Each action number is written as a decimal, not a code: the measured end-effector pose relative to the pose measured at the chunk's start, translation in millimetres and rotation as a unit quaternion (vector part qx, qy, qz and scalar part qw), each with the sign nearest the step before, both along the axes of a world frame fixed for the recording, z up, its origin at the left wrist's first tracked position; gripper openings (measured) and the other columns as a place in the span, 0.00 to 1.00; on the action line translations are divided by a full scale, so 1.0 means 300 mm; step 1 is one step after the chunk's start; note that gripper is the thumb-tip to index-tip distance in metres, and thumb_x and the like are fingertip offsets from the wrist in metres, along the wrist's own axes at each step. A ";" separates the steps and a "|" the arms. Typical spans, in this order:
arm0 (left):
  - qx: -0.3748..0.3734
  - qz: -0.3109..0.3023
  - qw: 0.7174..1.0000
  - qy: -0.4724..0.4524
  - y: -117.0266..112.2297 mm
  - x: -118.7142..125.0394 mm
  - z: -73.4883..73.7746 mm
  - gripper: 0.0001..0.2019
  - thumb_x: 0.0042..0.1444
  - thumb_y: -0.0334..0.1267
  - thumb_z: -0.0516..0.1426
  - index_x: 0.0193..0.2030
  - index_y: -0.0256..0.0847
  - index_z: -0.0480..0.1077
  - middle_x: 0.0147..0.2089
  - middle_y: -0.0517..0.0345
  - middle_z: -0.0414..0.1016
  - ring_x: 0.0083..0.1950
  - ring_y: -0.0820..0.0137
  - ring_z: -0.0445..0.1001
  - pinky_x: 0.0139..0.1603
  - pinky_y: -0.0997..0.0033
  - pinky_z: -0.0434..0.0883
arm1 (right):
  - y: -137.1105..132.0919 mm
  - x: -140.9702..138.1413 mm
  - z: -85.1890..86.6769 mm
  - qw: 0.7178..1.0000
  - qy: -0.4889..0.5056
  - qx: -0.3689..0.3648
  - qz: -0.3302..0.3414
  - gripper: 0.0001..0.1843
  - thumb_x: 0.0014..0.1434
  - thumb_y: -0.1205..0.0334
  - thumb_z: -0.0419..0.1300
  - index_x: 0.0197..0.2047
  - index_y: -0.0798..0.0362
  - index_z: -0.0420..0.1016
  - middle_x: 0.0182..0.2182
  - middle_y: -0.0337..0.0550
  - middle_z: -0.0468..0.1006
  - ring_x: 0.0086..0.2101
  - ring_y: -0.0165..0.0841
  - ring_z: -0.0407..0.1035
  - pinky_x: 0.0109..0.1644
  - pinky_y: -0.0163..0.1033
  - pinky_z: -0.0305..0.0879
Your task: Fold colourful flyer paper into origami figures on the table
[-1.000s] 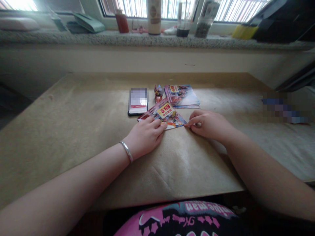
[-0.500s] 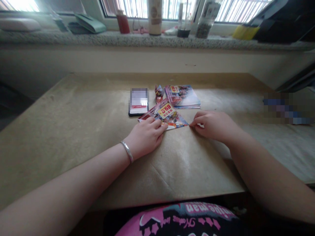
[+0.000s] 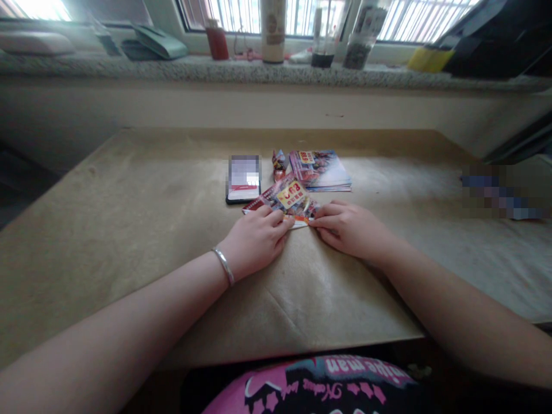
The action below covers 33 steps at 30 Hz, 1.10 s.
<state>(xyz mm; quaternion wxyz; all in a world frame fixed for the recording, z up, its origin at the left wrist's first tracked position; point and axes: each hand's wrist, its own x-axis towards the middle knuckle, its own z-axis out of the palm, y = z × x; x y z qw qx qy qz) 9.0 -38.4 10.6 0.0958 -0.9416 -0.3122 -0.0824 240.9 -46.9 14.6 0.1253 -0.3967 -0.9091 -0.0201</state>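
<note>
A colourful printed leaflet (image 3: pixel 288 198), folded into a triangle, lies on the brown paper-covered table (image 3: pixel 129 218). My left hand (image 3: pixel 254 241), a silver bangle on its wrist, presses down on the leaflet's near left part with curled fingers. My right hand (image 3: pixel 351 228) pinches the leaflet's right corner, which is bent inward toward the middle. Just behind the leaflet sit a stack of similar leaflets (image 3: pixel 319 169), a small folded paper figure (image 3: pixel 279 163) and a phone (image 3: pixel 244 179).
The windowsill (image 3: pixel 259 69) behind the table carries a red cup (image 3: pixel 216 41), a tall bottle (image 3: pixel 272 29), jars, a teal pouch (image 3: pixel 157 41) and a yellow item (image 3: pixel 428 57). A blurred object (image 3: pixel 504 192) lies at the table's right side.
My right hand has moved left, carrying the leaflet's right corner inward over the sheet. My left hand has stayed pressed on the leaflet.
</note>
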 end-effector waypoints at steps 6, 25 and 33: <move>0.002 0.001 1.000 -0.002 -0.001 0.001 0.001 0.17 0.64 0.39 0.47 0.54 0.38 0.68 0.44 0.49 0.72 0.46 0.61 0.67 0.48 0.60 0.67 | -0.001 -0.014 -0.013 0.998 0.048 -0.028 0.018 0.16 0.57 0.68 0.54 0.45 0.51 0.79 0.39 0.46 0.77 0.40 0.35 0.69 0.47 0.39 0.65; -0.031 -0.041 0.998 0.032 0.003 -0.037 0.027 0.17 0.60 0.40 0.50 0.55 0.40 0.68 0.48 0.49 0.70 0.48 0.60 0.66 0.52 0.60 0.66 | 0.014 -0.028 -0.019 0.997 0.054 -0.045 0.031 0.19 0.56 0.70 0.53 0.46 0.49 0.79 0.40 0.45 0.76 0.42 0.35 0.68 0.48 0.40 0.64; -0.012 -0.046 0.998 0.032 0.007 -0.033 0.013 0.18 0.62 0.45 0.49 0.57 0.46 0.66 0.47 0.49 0.68 0.49 0.58 0.63 0.53 0.57 0.63 | 0.013 -0.016 -0.014 0.999 0.040 -0.034 0.002 0.16 0.55 0.69 0.53 0.40 0.49 0.80 0.40 0.43 0.77 0.40 0.35 0.69 0.44 0.38 0.63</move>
